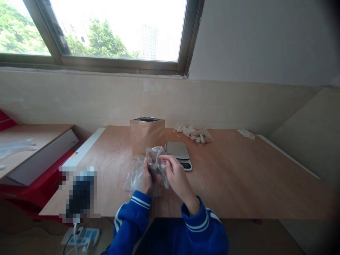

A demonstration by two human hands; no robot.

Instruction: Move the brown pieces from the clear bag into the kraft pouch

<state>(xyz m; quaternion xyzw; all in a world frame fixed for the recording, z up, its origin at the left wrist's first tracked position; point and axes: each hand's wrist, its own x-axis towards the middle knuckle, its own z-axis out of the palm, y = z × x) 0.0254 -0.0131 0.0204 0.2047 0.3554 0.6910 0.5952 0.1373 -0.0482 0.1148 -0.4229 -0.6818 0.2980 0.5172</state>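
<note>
A clear bag [158, 166] with small dark and brown pieces inside is held upright over the near side of the table [239, 177], in front of the pouch [147, 136]. Its left side is grasped by the left hand [147, 177], fingers pointing up. Its upper right edge is met by the bent fingers of the right hand [175, 173]; whether the plastic is pinched there cannot be told. More clear plastic [135, 177] is spread beside the left hand. The pouch is stood upright, its top open. Just right of it the scale [177, 150] is placed, partly covered by the right hand. Behind the scale, to the right, another filled bag [201, 137] is laid flat.
</note>
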